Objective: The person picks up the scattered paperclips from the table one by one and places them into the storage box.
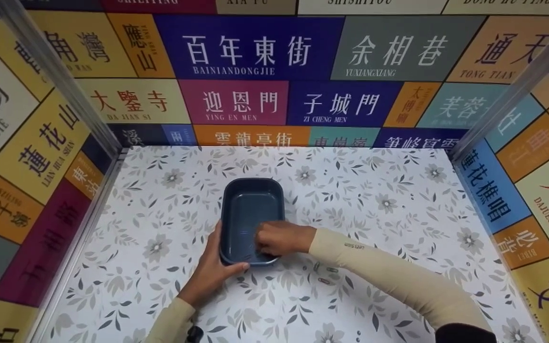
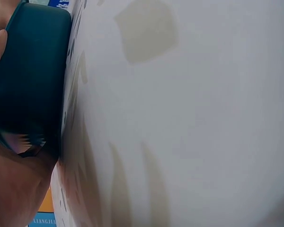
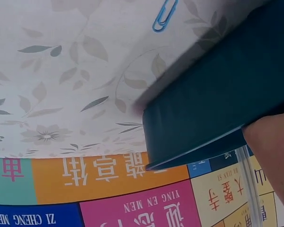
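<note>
A deep, dark blue rectangular dish stands on the table. My left hand grips its near left corner, thumb along the near end and fingers along the left side. My right hand reaches over the right rim, its fingers bent down inside the dish. The fingertips are hidden, so I cannot tell whether they pinch anything. Below my right forearm lie a reddish paper clip and a greenish one. In the right wrist view, a blue paper clip lies beside the dish's outer wall.
A white cloth with grey leaves and flowers covers the table. Colourful panels with Chinese lettering close off the back and both sides. Clear corner posts stand at the table's far corners. A small black object shows by my left sleeve.
</note>
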Demonstrator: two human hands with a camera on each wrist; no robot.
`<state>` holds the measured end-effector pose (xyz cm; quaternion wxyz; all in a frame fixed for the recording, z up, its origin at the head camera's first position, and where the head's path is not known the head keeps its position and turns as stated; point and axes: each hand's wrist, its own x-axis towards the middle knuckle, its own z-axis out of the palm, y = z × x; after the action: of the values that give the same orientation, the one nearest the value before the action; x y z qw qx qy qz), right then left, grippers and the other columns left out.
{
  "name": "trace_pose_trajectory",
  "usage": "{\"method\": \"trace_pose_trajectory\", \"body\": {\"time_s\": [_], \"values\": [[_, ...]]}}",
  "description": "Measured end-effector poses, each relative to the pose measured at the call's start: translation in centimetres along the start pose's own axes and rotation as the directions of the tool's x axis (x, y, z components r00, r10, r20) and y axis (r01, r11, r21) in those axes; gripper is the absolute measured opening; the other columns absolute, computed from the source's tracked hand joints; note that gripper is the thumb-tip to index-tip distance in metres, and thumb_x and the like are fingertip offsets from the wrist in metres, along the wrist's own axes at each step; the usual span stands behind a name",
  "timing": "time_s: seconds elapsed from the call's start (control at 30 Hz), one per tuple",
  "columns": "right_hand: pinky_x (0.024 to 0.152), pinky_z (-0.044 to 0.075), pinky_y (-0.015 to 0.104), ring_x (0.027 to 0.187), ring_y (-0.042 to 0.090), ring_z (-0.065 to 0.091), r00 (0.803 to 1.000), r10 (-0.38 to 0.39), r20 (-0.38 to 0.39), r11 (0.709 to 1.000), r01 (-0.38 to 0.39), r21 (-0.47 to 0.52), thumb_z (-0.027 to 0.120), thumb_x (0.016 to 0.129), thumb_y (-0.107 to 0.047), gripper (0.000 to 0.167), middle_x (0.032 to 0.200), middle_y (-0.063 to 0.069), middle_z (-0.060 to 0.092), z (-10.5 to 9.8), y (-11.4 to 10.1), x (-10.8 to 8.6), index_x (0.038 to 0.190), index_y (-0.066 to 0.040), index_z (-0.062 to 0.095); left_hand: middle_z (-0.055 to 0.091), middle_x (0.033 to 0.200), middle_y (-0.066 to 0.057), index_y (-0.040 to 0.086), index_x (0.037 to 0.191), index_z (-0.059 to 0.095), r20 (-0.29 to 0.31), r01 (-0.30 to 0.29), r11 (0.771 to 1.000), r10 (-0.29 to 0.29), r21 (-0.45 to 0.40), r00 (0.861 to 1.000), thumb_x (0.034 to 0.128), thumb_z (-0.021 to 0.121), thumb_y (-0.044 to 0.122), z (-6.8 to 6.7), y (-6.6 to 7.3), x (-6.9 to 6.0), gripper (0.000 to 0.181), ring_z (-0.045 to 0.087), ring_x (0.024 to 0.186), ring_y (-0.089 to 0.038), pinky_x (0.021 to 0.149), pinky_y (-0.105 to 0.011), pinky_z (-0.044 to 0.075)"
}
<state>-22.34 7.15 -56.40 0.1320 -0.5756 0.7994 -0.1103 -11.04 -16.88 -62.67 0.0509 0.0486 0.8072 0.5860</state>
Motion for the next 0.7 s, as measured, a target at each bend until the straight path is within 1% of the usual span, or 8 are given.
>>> {"method": "trace_pose_trajectory", "body": {"time_s": [0.07,0.17,0.23,0.33,0.47,0.53,0.6,0.7], "values": [[0.081,0.055,0.037,0.087,0.023,0.068,0.999,-0.014,-0.038,1.000,0.013,-0.014,0.077,0.099,-0.011,0.010,0.089,0.002,0.075,0.0,0.1,-0.2,0.090,-0.010,0.080,0.018,0.182,-0.002,0.036,0.179,0.003,0.002,-0.005,1.000,0.005,-0.013,1.000,0.0847,0.098,0.035,0.0,0.0,0.0,0.134,0.023,0.164,-0.025,0.130,-0.056,0.020],[0.086,0.053,0.039,0.092,0.025,0.065,0.991,-0.051,-0.127,0.998,0.048,-0.030,0.077,0.099,-0.010,0.006,0.094,0.004,0.073,0.0,0.2,-0.7,0.096,-0.008,0.082,0.018,0.182,-0.002,0.038,0.178,0.003,0.004,-0.025,0.999,0.026,-0.024,1.000,0.0843,0.098,0.037,0.0,-0.2,0.0,0.134,0.023,0.164,-0.025,0.130,-0.056,0.019],[0.089,0.052,0.041,0.093,0.025,0.063,0.979,-0.070,-0.189,0.997,0.064,-0.036,0.077,0.100,-0.011,0.006,0.097,0.005,0.071,0.0,0.2,-1.2,0.100,-0.007,0.082,0.019,0.182,-0.004,0.037,0.179,0.003,0.003,-0.045,0.999,0.046,-0.021,0.999,0.0838,0.099,0.038,-0.1,-0.3,0.0,0.134,0.024,0.164,-0.027,0.130,-0.057,0.019],[0.092,0.052,0.042,0.093,0.026,0.063,0.958,-0.085,-0.274,0.996,0.078,-0.037,0.077,0.101,-0.012,0.010,0.098,0.006,0.071,0.0,0.2,-1.9,0.105,-0.005,0.082,0.019,0.182,-0.008,0.033,0.179,0.003,0.001,-0.058,0.998,0.058,-0.009,0.998,0.0833,0.099,0.039,-0.1,-0.3,0.0,0.136,0.024,0.165,-0.031,0.131,-0.057,0.018],[0.100,0.053,0.045,0.095,0.025,0.063,0.929,-0.103,-0.357,0.994,0.089,-0.056,0.077,0.102,-0.013,0.012,0.099,0.005,0.073,0.3,-0.1,-2.6,0.108,-0.004,0.083,0.018,0.182,-0.010,0.026,0.180,0.003,-0.011,-0.022,1.000,0.022,0.018,1.000,0.0832,0.099,0.040,-0.1,-0.2,-0.1,0.136,0.022,0.165,-0.033,0.131,-0.059,0.018],[0.102,0.053,0.047,0.094,0.025,0.063,0.916,-0.112,-0.386,0.993,0.093,-0.066,0.076,0.103,-0.013,0.012,0.097,0.004,0.073,0.4,-0.2,-2.9,0.108,-0.004,0.083,0.017,0.183,-0.011,0.022,0.180,0.003,-0.013,-0.009,1.000,0.009,0.029,1.000,0.0832,0.098,0.041,0.0,-0.1,-0.1,0.137,0.021,0.166,-0.034,0.131,-0.060,0.019],[0.104,0.054,0.046,0.092,0.024,0.063,0.905,-0.118,-0.409,0.993,0.096,-0.073,0.077,0.103,-0.012,0.011,0.096,0.004,0.073,0.4,-0.4,-3.0,0.108,-0.004,0.083,0.016,0.183,-0.010,0.022,0.180,0.003,-0.011,0.003,0.999,-0.002,0.037,1.000,0.0826,0.099,0.042,0.0,-0.1,0.0,0.138,0.021,0.166,-0.033,0.131,-0.059,0.019],[0.105,0.053,0.045,0.093,0.023,0.064,0.899,-0.105,-0.424,0.995,0.096,-0.041,0.077,0.103,-0.011,0.012,0.098,0.005,0.074,0.4,-0.5,-3.4,0.111,-0.004,0.083,0.016,0.183,-0.008,0.023,0.180,0.002,-0.005,0.004,0.999,-0.004,0.042,1.000,0.0821,0.099,0.044,0.0,-0.1,0.0,0.139,0.020,0.166,-0.031,0.132,-0.057,0.019]]}}
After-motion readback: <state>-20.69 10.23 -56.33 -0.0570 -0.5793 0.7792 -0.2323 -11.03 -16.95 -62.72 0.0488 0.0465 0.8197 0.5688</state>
